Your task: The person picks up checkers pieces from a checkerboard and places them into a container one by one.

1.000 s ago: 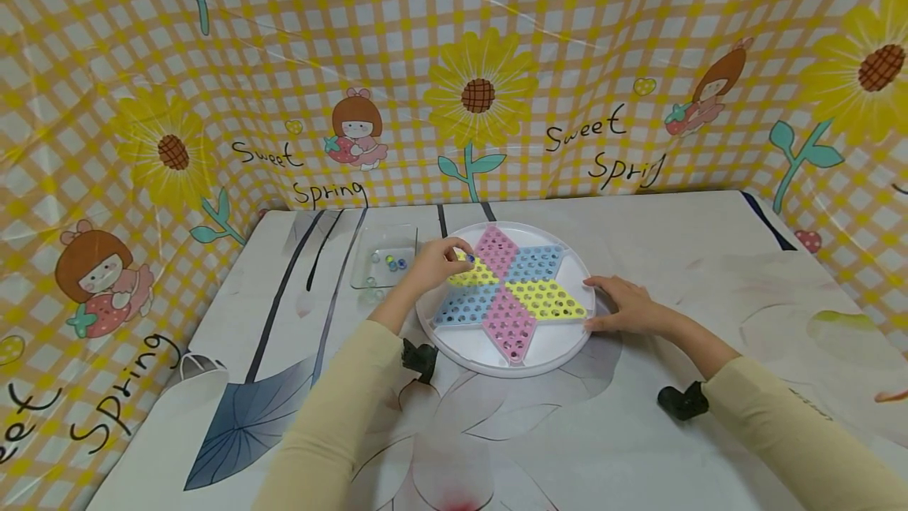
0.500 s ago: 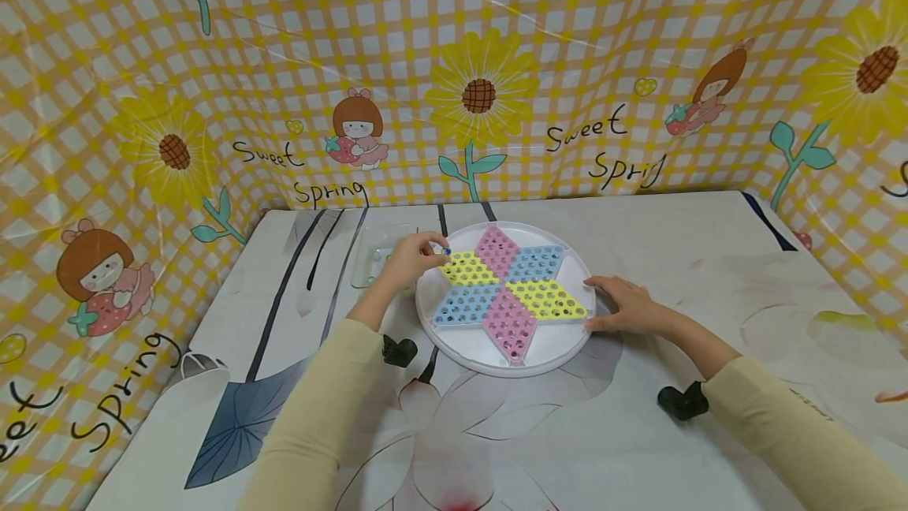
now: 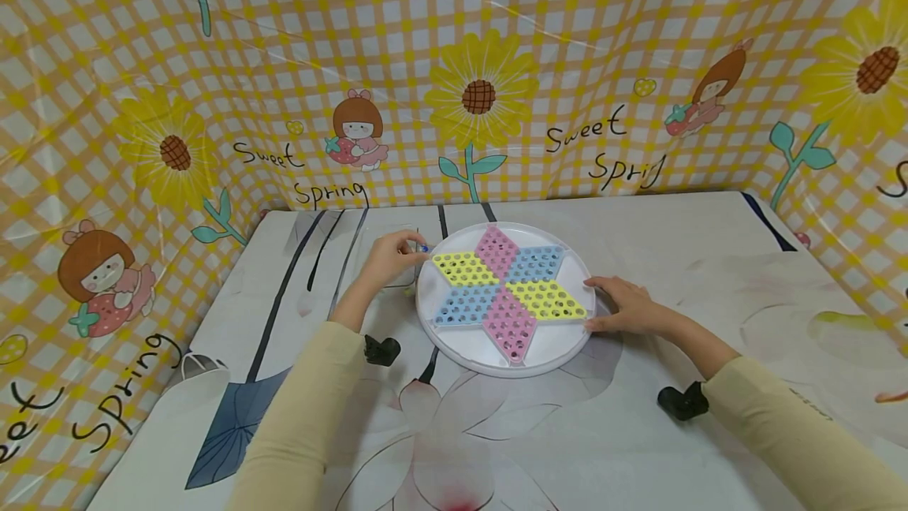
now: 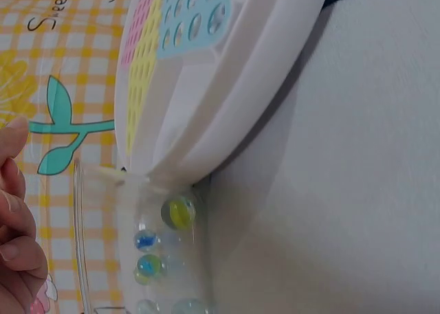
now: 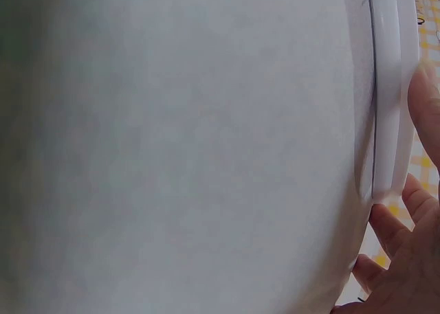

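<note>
The left hand (image 3: 390, 257) is raised over the clear box (image 3: 413, 285), at the left rim of a round white Chinese checkers board (image 3: 454, 344). Between its thumb and index finger it pinches a small blue marble (image 3: 424, 248). In the left wrist view, that hand's curled fingers (image 4: 15, 255) show at the left edge, with the held marble out of sight. The right hand (image 3: 624, 306) rests at the board's right rim, thumb and fingers spread along it. Its thumb (image 5: 427, 111) lies against the rim in the right wrist view.
Inside the box, beside the board, lie several glass marbles, among them a yellow-green one (image 4: 180, 212) and a blue one (image 4: 146, 240). A patterned cloth (image 3: 496, 172) hangs behind the table (image 3: 567, 448). Black wrist mounts (image 3: 383, 350) sit under both forearms.
The left hand has drawn back leftward from over the board's yellow section to the box, carrying the blue marble at its fingertips. The right hand and the board have stayed put.
</note>
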The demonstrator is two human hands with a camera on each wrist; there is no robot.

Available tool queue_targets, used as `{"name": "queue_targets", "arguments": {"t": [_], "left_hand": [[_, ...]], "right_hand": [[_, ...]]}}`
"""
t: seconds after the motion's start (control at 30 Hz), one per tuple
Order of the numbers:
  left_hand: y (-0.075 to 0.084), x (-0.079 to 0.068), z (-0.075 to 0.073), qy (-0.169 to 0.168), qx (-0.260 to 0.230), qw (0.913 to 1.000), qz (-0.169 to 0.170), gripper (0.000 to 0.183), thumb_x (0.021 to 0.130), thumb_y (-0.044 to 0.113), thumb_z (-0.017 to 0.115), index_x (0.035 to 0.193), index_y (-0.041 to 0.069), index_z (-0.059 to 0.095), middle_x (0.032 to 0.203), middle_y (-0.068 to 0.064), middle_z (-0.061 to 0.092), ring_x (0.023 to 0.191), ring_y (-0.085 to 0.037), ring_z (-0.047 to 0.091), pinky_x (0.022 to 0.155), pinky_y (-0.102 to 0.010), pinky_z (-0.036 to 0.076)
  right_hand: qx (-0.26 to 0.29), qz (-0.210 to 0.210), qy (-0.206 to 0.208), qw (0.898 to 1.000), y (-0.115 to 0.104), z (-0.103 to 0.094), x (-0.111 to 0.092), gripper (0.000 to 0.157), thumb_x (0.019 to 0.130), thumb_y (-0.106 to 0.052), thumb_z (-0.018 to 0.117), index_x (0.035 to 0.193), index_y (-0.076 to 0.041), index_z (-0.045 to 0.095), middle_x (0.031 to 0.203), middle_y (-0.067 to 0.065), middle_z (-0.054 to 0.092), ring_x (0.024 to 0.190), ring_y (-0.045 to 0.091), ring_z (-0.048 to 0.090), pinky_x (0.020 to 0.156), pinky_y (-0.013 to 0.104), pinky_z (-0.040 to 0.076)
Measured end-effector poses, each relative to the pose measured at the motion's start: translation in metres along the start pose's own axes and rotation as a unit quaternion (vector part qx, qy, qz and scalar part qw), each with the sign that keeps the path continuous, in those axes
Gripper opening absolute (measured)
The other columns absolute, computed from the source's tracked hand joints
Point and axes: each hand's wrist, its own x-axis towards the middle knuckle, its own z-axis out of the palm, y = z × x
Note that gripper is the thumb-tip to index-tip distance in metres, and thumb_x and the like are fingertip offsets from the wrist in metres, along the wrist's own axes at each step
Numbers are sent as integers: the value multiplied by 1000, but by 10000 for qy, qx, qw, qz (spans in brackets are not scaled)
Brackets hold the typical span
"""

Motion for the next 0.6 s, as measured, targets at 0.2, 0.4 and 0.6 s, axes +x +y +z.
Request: {"name": "queue_targets", "arguments": {"t": [0.2,0.4,0.6], "left_hand": [[-8,-5,-9,39,-3,9999,-153,24,85,20,66,106,10,62,69,-3,53,58,-14,43,51,-23,35],[-19,-9,-16,51,-127,9998,-136,24,85,16,65,107,8,62,68,-3,51,56,-13,43,51,-24,36],[-26,-14,-23,69,-131,9997,-212,26,85,19,66,108,8,62,70,-3,50,57,-14,41,52,-26,35]], "right_hand": [[-12,-2,17,10000,0,0,0,82,75,-42,71,132,6,37,133,33,36,121,47,31,90,59,22],[10,78,-22,10000,-1,0,1,82,75,-43,71,133,5,36,136,33,32,124,49,26,92,61,20],[28,147,-56,9999,-3,0,0,83,75,-43,71,133,5,36,137,33,31,125,49,24,92,60,20]]}}
